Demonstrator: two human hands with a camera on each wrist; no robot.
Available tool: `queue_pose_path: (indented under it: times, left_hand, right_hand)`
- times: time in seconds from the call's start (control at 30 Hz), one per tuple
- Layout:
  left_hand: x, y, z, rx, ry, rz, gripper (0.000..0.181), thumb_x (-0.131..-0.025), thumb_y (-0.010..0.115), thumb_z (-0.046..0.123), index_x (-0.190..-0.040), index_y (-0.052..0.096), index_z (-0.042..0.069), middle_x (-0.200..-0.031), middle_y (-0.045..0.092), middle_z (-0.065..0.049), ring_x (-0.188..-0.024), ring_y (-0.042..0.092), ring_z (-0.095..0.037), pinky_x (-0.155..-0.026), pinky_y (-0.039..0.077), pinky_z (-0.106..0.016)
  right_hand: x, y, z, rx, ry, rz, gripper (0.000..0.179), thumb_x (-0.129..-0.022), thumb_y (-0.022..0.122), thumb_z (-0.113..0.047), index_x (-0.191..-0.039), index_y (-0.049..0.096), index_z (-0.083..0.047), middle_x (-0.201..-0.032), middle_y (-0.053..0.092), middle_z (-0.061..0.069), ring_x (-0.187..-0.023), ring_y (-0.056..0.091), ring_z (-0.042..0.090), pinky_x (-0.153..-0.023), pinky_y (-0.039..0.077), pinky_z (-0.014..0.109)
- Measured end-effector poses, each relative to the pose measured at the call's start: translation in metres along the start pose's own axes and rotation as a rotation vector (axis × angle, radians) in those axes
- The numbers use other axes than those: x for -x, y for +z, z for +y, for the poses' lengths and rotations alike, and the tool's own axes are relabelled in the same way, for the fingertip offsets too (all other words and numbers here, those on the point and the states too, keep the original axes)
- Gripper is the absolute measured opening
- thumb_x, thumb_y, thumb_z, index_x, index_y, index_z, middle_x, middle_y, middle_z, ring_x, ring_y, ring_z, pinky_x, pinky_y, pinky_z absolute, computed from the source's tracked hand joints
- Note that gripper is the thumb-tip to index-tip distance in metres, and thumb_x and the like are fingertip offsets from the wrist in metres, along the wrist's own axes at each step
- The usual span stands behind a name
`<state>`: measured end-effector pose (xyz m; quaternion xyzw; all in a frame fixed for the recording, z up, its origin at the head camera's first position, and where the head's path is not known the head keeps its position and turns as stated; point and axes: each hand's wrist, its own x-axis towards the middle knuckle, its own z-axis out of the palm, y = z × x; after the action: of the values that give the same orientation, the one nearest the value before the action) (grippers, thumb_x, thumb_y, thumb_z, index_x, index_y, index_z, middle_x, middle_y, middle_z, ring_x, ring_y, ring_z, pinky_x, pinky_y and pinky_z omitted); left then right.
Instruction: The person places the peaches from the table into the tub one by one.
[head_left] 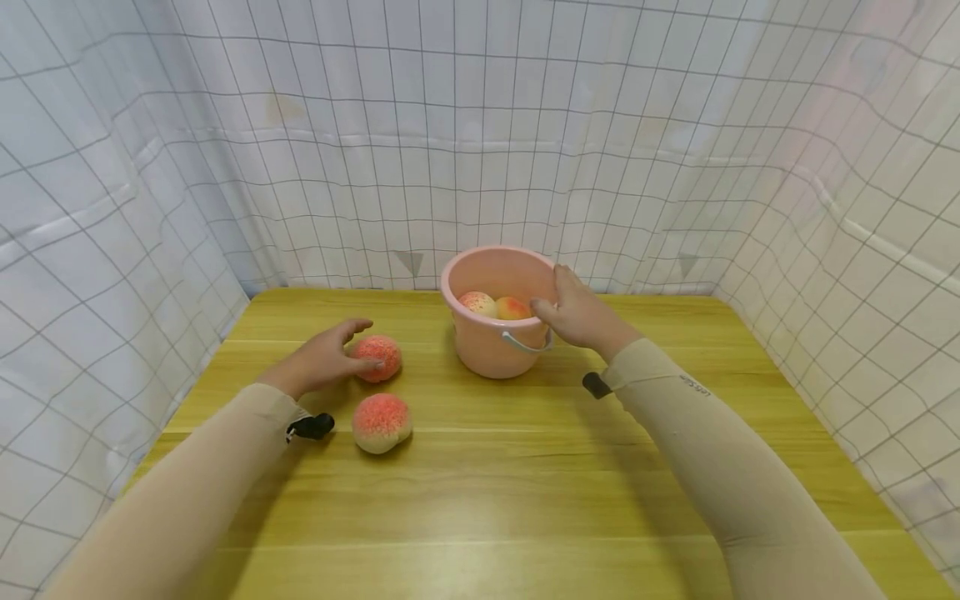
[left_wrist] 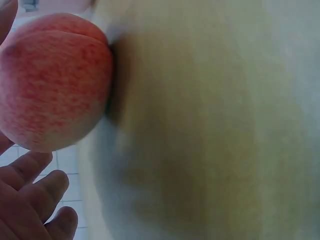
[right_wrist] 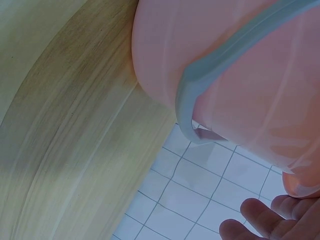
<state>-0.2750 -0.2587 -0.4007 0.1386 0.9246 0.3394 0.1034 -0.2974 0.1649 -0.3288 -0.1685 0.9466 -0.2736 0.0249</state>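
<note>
Left of centre, my left hand (head_left: 321,363) spreads its fingers about the red peach (head_left: 381,350), a second peach (head_left: 382,423) just below. Near centre, my right hand (head_left: 587,317) grips the pink bucket (head_left: 491,354), two fruits (head_left: 513,309) inside.

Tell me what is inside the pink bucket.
Inside sit a pale speckled peach and, right of it, an orange peach. The near wall of the bucket hides their undersides and anything beneath.

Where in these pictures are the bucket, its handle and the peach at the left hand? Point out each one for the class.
Bucket (head_left: 491,348): head view, on its front outer wall.
Handle (right_wrist: 240,48): right wrist view, on its bar.
Peach (left_wrist: 54,87): left wrist view, on its red side.
</note>
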Motion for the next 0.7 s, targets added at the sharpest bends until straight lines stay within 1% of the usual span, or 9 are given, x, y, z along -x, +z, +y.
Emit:
queue_pose_path:
  times: [0.1, 0.17, 0.23, 0.3, 0.4, 0.5, 0.53, 0.63, 0.7]
  left_hand:
    - [0.0, 0.004, -0.005, 0.021, -0.001, -0.013, 0.099, -0.092, 0.078, 0.05, -0.163, 0.03, 0.002, -0.161, 0.041, -0.032, -0.149, 0.041, -0.049, -0.122, 0.031, -0.066]
    - [0.0, 0.007, -0.007, 0.032, 0.006, -0.017, 0.099, -0.092, 0.079, 0.05, -0.163, 0.03, 0.001, -0.157, 0.047, -0.03, -0.144, 0.048, -0.047, -0.121, 0.035, -0.065]
    - [0.0, 0.009, -0.009, 0.043, 0.018, -0.014, 0.097, -0.092, 0.08, 0.049, -0.161, 0.032, 0.001, -0.152, 0.053, -0.027, -0.138, 0.054, -0.043, -0.118, 0.04, -0.062]
    - [-0.001, 0.012, -0.01, 0.06, 0.03, -0.012, 0.092, -0.092, 0.08, 0.047, -0.159, 0.036, 0.003, -0.148, 0.057, -0.025, -0.134, 0.058, -0.04, -0.116, 0.043, -0.06]
    - [-0.002, 0.016, -0.014, 0.116, 0.031, -0.013, 0.082, -0.091, 0.083, 0.042, -0.154, 0.044, 0.008, -0.142, 0.061, -0.02, -0.127, 0.062, -0.035, -0.113, 0.047, -0.056]
    - [-0.003, 0.018, -0.016, 0.145, 0.032, -0.02, 0.075, -0.091, 0.083, 0.041, -0.15, 0.048, 0.01, -0.138, 0.064, -0.017, -0.122, 0.064, -0.031, -0.111, 0.049, -0.052]
    - [-0.003, 0.018, -0.016, 0.147, 0.028, -0.018, 0.074, -0.09, 0.084, 0.041, -0.149, 0.05, 0.011, -0.136, 0.065, -0.016, -0.121, 0.064, -0.029, -0.11, 0.049, -0.051]
    - [-0.002, 0.018, -0.015, 0.117, 0.03, -0.016, 0.072, -0.091, 0.083, 0.044, -0.147, 0.052, 0.013, -0.134, 0.066, -0.015, -0.12, 0.064, -0.028, -0.11, 0.049, -0.052]
    - [-0.002, 0.018, -0.014, 0.103, 0.025, -0.016, 0.071, -0.091, 0.082, 0.045, -0.147, 0.053, 0.014, -0.134, 0.067, -0.014, -0.119, 0.065, -0.028, -0.11, 0.049, -0.053]
  right_hand:
    - [0.0, 0.0, 0.0, -0.003, -0.004, 0.004, 0.088, -0.105, 0.047, -0.046, -0.165, 0.007, 0.006, -0.169, 0.022, 0.027, -0.154, 0.032, 0.04, -0.128, 0.028, 0.056]
    - [-0.001, 0.0, 0.001, -0.001, -0.006, 0.004, 0.088, -0.106, 0.047, -0.044, -0.165, 0.007, 0.006, -0.17, 0.021, 0.028, -0.155, 0.031, 0.041, -0.128, 0.028, 0.057]
    - [-0.002, 0.0, 0.002, 0.0, -0.008, 0.004, 0.087, -0.106, 0.047, -0.043, -0.165, 0.007, 0.006, -0.169, 0.021, 0.028, -0.154, 0.031, 0.041, -0.128, 0.028, 0.057]
    - [-0.002, 0.0, 0.002, 0.001, -0.01, 0.004, 0.088, -0.106, 0.047, -0.043, -0.165, 0.006, 0.006, -0.17, 0.02, 0.028, -0.155, 0.03, 0.041, -0.128, 0.027, 0.057]
    - [-0.001, 0.0, 0.001, -0.002, -0.009, 0.005, 0.089, -0.105, 0.047, -0.045, -0.166, 0.006, 0.006, -0.171, 0.02, 0.027, -0.156, 0.03, 0.04, -0.128, 0.027, 0.056]
    - [-0.001, 0.0, 0.001, -0.008, -0.011, 0.009, 0.087, -0.105, 0.047, -0.046, -0.164, 0.011, 0.006, -0.165, 0.028, 0.027, -0.15, 0.037, 0.04, -0.126, 0.031, 0.057]
    - [-0.001, 0.001, 0.002, -0.007, -0.013, 0.01, 0.087, -0.104, 0.047, -0.047, -0.164, 0.013, 0.006, -0.162, 0.031, 0.027, -0.148, 0.039, 0.04, -0.125, 0.033, 0.057]
    - [-0.002, 0.001, 0.003, -0.007, -0.016, 0.012, 0.086, -0.104, 0.047, -0.047, -0.163, 0.015, 0.007, -0.158, 0.036, 0.027, -0.144, 0.043, 0.04, -0.123, 0.036, 0.057]
    - [-0.001, 0.001, 0.003, -0.009, -0.015, 0.015, 0.086, -0.104, 0.047, -0.048, -0.163, 0.015, 0.007, -0.158, 0.036, 0.026, -0.143, 0.044, 0.04, -0.122, 0.036, 0.057]
